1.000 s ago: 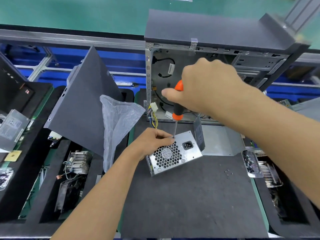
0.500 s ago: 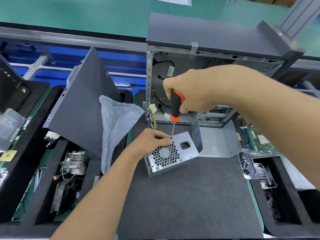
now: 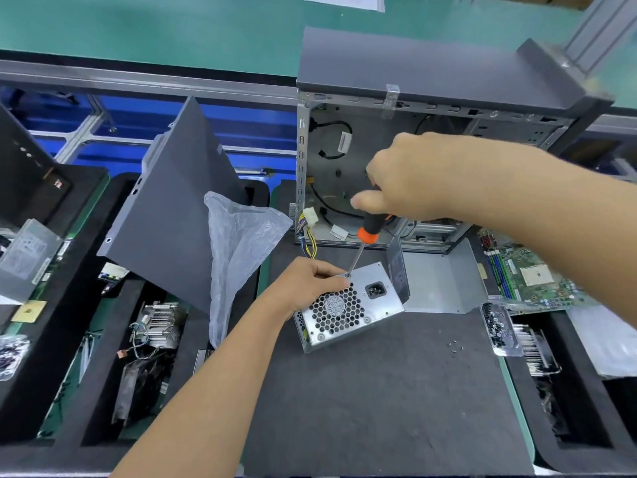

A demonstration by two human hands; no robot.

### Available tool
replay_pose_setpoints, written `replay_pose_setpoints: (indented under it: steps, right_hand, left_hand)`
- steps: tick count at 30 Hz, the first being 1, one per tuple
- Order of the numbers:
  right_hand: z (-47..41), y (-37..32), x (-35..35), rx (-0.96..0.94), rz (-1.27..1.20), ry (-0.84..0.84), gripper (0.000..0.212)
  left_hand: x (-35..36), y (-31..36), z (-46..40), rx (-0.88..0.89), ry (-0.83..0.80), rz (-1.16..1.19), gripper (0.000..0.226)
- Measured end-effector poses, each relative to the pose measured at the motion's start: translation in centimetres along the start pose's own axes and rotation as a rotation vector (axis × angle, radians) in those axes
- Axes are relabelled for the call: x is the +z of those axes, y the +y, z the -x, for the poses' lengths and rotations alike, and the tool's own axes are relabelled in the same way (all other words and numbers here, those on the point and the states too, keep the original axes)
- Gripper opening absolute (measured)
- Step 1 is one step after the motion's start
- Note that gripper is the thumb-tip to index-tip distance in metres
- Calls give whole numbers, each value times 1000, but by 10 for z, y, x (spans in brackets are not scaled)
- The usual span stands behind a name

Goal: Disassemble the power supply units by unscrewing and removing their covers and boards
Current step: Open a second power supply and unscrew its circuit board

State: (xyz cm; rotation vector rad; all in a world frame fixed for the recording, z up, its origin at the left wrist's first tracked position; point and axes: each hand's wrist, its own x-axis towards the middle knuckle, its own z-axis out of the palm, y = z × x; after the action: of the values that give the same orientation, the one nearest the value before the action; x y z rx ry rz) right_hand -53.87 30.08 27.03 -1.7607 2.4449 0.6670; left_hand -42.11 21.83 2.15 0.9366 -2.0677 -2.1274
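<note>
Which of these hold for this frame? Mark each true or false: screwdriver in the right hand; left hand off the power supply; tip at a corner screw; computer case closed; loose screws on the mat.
1. The right hand grips the screwdriver. True.
2. The left hand is off the power supply unit. False: it holds its upper left edge.
3. The screwdriver tip sits at a screw on the unit's top corner. True.
4. The computer case is closed. False: its side is open, cables showing.
5. Loose screws lie on the mat. True.
</note>
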Motion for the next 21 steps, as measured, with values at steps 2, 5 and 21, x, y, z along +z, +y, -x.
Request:
replay_pose_setpoints:
  steps: [2,5,21]
  right_hand:
    - [1,7,4,-54,-24,-33,42]
    - [4,19,9,-138,-145,-53,30]
    - [7,12,11,-74,135,115,54]
  left_hand:
    - [0,0,-1,-2,-8,5,26]
    - [-1,0,-1,-11,0,4,21]
    - [1,2,2,-7,18,-3,9]
